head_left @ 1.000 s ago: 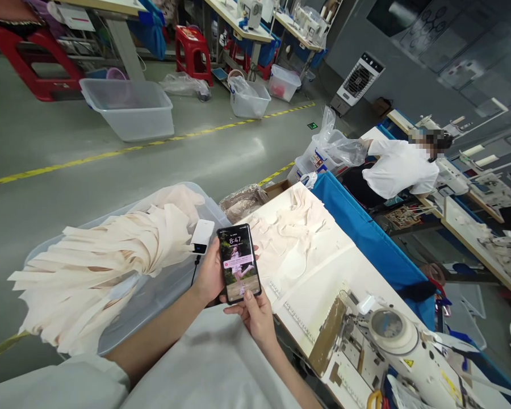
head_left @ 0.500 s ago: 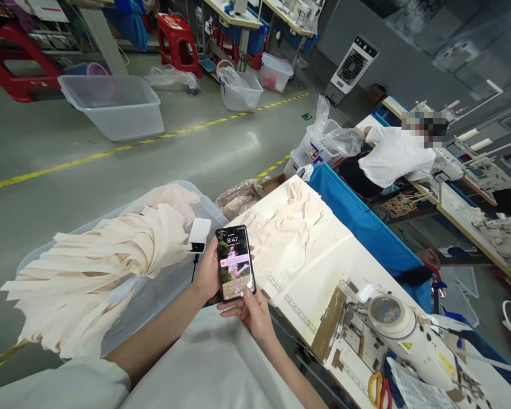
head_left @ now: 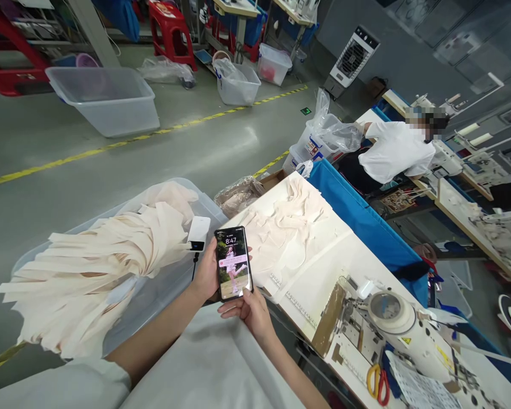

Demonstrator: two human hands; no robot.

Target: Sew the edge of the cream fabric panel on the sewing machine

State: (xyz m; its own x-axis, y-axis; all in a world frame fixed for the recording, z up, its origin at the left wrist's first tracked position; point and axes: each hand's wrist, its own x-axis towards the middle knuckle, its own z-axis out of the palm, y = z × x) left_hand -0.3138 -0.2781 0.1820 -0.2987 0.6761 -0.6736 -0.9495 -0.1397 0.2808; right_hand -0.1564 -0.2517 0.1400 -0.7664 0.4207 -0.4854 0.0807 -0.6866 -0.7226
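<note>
A smartphone (head_left: 234,264) with its lock screen lit and showing 8:47 is held upright in front of me. My left hand (head_left: 206,272) wraps round its left side, with fingertips showing past the right edge. At the lower right corner, my right hand (head_left: 252,313) grips the phone with the thumb on its front edge. A white power bank (head_left: 199,230) with a black cable rests beside my left hand, on cream fabric strips (head_left: 123,250). These strips hang over a clear plastic tub (head_left: 136,324). More cream fabric pieces (head_left: 287,221) lie on the white table to the right.
A sewing machine (head_left: 392,318) stands on the table at right, with scissors (head_left: 378,383) near it. Blue cloth (head_left: 361,221) runs along the table's far side. Beyond it a person in a white shirt (head_left: 398,150) sits. Plastic bins (head_left: 106,102) and red stools (head_left: 170,34) stand across the aisle.
The view has shifted slightly, so the background sits a little higher and further left. Both hands keep their hold on the phone, whose screen is unchanged.
</note>
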